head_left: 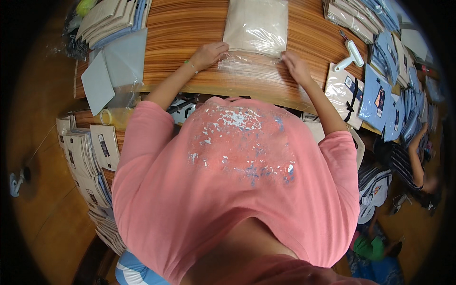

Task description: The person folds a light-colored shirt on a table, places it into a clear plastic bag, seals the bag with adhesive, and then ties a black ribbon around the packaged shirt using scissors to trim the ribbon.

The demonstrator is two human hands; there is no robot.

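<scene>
Both the left hand (209,53) and right hand (295,66) pinch the open flap of the clear bagged beige garment (256,26) on the bench (190,28); it looks light, soft, slippery, best gripped at the edges.

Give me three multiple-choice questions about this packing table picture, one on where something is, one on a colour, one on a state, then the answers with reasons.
1. Where does the white lint roller lie?
A. On the table, to the right of the clear bag
B. On the floor
C. In the left hand

2. What colour is the folded garment inside the clear plastic bag?
A. Red
B. Beige
C. Black

3. What are the hands doing?
A. Both hang off the table
B. Both rest on the bag's open end
C. One holds scissors

Answers: 1 A, the roller lies on the wood past the right hand. 2 B, the cloth shows pale beige through the plastic. 3 B, the left hand and right hand press the bag's near flap at its two corners.
</scene>
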